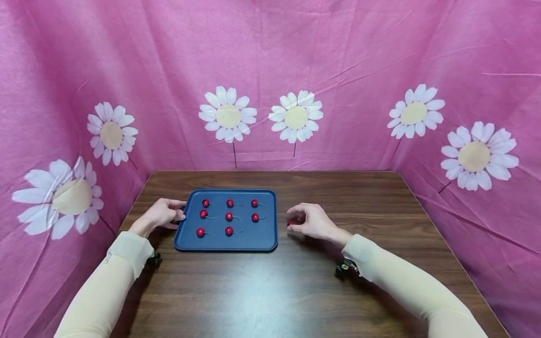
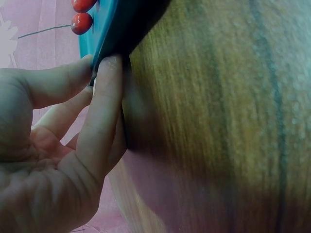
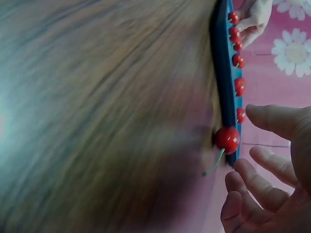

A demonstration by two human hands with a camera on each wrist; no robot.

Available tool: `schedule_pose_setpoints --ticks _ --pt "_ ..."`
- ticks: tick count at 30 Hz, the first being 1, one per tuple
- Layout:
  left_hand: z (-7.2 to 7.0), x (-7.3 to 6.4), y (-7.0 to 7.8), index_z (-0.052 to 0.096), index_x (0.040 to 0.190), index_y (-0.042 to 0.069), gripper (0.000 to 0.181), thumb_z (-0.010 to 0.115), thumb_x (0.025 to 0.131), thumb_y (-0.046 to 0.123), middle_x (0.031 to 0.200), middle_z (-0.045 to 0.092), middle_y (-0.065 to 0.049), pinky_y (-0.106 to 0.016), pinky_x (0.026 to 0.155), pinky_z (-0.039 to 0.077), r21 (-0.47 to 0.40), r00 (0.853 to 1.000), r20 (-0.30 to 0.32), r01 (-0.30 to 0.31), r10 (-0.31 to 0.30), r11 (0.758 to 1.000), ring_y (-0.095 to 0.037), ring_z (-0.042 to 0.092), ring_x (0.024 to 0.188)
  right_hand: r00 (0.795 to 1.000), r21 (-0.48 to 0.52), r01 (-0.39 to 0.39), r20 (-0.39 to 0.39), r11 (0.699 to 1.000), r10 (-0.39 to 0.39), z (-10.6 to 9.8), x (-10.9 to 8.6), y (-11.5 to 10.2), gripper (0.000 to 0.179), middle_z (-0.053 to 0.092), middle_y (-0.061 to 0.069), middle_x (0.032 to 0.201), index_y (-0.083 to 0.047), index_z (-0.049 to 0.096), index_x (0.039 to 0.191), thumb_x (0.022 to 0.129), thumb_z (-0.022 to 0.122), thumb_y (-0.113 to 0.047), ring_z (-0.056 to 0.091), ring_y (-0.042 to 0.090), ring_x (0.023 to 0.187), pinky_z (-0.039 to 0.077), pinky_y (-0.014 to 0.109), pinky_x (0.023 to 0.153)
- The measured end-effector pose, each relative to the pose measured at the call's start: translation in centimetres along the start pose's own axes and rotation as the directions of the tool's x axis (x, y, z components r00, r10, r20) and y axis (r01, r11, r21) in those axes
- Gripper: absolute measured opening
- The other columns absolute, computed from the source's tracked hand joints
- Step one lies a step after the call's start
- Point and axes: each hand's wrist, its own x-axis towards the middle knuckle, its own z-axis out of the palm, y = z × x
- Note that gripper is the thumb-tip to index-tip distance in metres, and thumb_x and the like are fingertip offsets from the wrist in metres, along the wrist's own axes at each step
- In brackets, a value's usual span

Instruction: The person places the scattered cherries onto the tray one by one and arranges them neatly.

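Note:
A blue rectangular tray [image 1: 253, 240] lies on the left half of the table, with several red cherries on thin green stems set out in rows on it. At the tray's left edge, my left hand [image 1: 158, 215] pinches the rim between thumb and fingers, as the left wrist view shows. One more cherry [image 3: 227, 140] rests on the table just right of the tray. Around it hovers my right hand [image 1: 314, 223], thumb and fingers parted. In the right wrist view the fingertips stand apart from that cherry; in the head view they partly hide it.
The brown wooden table [image 1: 338, 300] reaches back to a pink cloth [image 1: 262, 47] printed with white daisies, which hangs behind and along both sides. A bright light reflection shows on the tabletop in front of the tray.

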Motion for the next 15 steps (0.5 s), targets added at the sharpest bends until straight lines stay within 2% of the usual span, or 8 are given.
schedule_pose_setpoints --ticks 6,9,12,15 --pt "0.0 0.0 0.1 0.043 0.167 -0.010 0.065 0.067 0.107 -0.002 0.092 0.072 -0.002 -0.051 0.097 0.071 0.005 1.000 0.002 -0.008 0.008 1.000 -0.013 0.070 0.098 1.000 -0.030 -0.010 0.010 0.999 0.011 -0.4 -0.7 1.3 0.039 0.082 0.003 0.105 -0.013 0.085 0.115 0.081 0.100 -0.020 0.071 0.017 0.092 0.056 0.027 0.081" --pt "0.0 0.0 0.1 0.043 0.167 -0.010 0.065 0.067 0.107 -0.002 0.091 0.071 -0.001 -0.051 0.096 0.071 0.009 1.000 0.002 -0.011 0.011 1.000 -0.013 0.070 0.098 0.999 -0.027 0.036 -0.013 0.999 -0.036 -0.3 -0.9 2.0 0.034 0.080 0.000 0.098 -0.016 0.087 0.108 0.078 0.100 -0.020 0.068 0.015 0.087 0.055 0.027 0.078" --pt "0.0 0.0 0.0 0.042 0.167 -0.010 0.066 0.067 0.106 -0.003 0.089 0.070 -0.001 -0.051 0.095 0.072 0.005 1.000 0.001 -0.012 0.012 1.000 -0.012 0.070 0.096 0.993 -0.038 0.106 -0.051 0.994 -0.108 0.3 -0.9 3.8 0.027 0.078 -0.003 0.092 -0.018 0.087 0.105 0.080 0.097 -0.023 0.064 0.010 0.081 0.051 0.026 0.071" --pt "0.0 0.0 -0.1 0.042 0.167 -0.011 0.067 0.068 0.106 -0.004 0.088 0.070 -0.001 -0.050 0.094 0.072 0.003 1.000 0.002 -0.015 0.015 1.000 -0.011 0.070 0.095 0.990 -0.027 0.126 -0.063 0.992 -0.128 0.5 -0.8 4.3 0.021 0.077 -0.006 0.089 -0.020 0.088 0.101 0.082 0.096 -0.024 0.062 0.008 0.077 0.049 0.027 0.067"
